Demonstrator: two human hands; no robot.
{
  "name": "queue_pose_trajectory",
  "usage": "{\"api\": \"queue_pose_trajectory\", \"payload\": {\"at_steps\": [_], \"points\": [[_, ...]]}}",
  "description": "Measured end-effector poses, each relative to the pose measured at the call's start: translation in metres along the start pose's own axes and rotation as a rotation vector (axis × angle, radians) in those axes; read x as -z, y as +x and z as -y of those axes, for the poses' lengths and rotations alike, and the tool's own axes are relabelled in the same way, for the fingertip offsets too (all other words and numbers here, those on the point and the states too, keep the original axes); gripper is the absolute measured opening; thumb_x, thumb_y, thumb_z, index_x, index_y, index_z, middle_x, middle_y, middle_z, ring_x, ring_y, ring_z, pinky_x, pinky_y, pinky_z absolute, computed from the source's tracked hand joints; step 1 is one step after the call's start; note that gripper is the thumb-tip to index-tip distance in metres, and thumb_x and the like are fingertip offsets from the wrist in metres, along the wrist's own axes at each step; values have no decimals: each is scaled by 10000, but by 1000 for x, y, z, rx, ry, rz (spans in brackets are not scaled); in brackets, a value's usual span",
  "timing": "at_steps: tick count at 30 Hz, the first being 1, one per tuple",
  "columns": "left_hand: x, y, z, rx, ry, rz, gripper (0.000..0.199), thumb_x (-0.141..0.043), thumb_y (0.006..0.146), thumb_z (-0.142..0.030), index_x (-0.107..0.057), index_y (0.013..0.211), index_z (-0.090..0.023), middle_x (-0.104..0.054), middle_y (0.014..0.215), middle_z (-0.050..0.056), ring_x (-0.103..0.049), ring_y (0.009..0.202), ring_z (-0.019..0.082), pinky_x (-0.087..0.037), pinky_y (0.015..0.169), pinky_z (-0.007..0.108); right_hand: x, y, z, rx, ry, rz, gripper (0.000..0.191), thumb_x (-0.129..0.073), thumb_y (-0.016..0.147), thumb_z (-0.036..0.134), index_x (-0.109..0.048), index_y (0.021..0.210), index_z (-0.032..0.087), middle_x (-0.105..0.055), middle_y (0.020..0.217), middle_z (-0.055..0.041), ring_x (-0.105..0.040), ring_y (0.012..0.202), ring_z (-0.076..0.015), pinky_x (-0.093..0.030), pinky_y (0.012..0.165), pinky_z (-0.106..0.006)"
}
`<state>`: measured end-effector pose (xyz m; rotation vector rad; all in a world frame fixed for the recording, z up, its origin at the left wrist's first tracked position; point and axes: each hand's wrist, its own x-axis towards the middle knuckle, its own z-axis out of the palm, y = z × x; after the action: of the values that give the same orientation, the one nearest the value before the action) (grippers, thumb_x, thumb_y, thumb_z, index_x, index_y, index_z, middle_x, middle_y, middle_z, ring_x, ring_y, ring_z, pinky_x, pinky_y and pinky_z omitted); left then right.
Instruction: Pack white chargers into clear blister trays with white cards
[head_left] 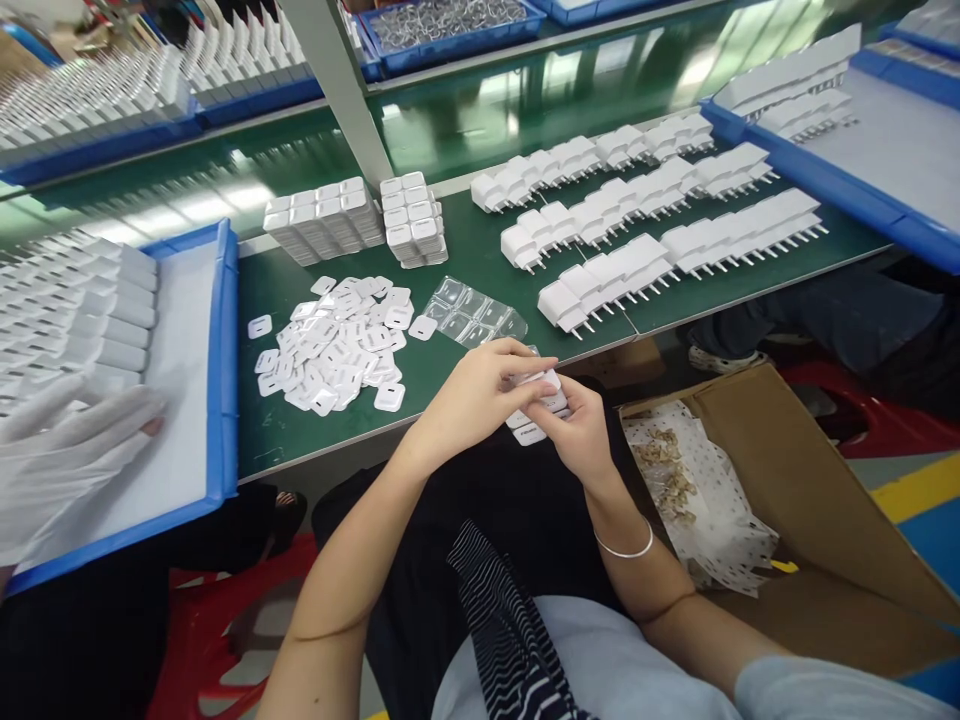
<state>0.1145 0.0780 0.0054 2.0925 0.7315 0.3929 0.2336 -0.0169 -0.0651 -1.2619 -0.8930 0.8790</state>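
Note:
Just over the table's near edge, my left hand (476, 395) and my right hand (581, 435) meet around a small block of white square plastic covers (527, 432). My fingers are closed on its top and sides and hide part of it. Whether a clear tray lies under these covers I cannot tell. A clear blister tray (472, 310) with square pockets lies on the green table right behind my left hand. To its left spreads a loose heap of white square covers (337, 345), each with a small dark slot.
Stacks of filled covers (326, 220) stand behind the heap. Rows of white plug chargers (607, 275), pins outward, lie on the right. Blue trays (225, 360) flank both sides; another person's gloved hand (75, 450) reaches into the left one. A cardboard box (795, 480) stands below right.

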Motion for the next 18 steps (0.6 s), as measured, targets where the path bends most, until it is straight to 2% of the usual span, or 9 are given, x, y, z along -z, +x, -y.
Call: {"api": "queue_pose_trajectory", "payload": {"at_steps": [5,9,13,18], "points": [[9,-1,-5,-114,196,108,350,-620,943,-357,-691,1245,-194,-689,1156,83,-653,1068,216,-516,911,338,1,0,0,-39,90,14,166,-759,791,288,-676,731,157,-509,604,39,-405,570,-98,-356,498,-206],[10,2,-6,-185,347,148,388,-487,1009,-371,-671,1254,-133,-716,1149,126,-669,1075,247,-520,921,366,1,0,-1,-55,131,16,189,-749,792,276,-646,685,159,-479,581,47,-372,542,-88,-328,484,-207],[10,3,-3,-245,344,191,384,-446,1026,-368,-667,1238,-137,-736,1123,121,-698,1002,221,-522,861,325,1,2,-2,-54,186,-30,203,-746,757,238,-620,618,160,-441,552,56,-334,520,-80,-302,469,-207],[15,3,-2,-200,261,209,320,-531,992,-324,-657,1238,-163,-760,1019,63,-702,840,161,-501,749,255,1,2,-5,-91,223,-26,123,-768,736,264,-705,700,164,-525,591,40,-395,535,-94,-346,490,-217]]}}
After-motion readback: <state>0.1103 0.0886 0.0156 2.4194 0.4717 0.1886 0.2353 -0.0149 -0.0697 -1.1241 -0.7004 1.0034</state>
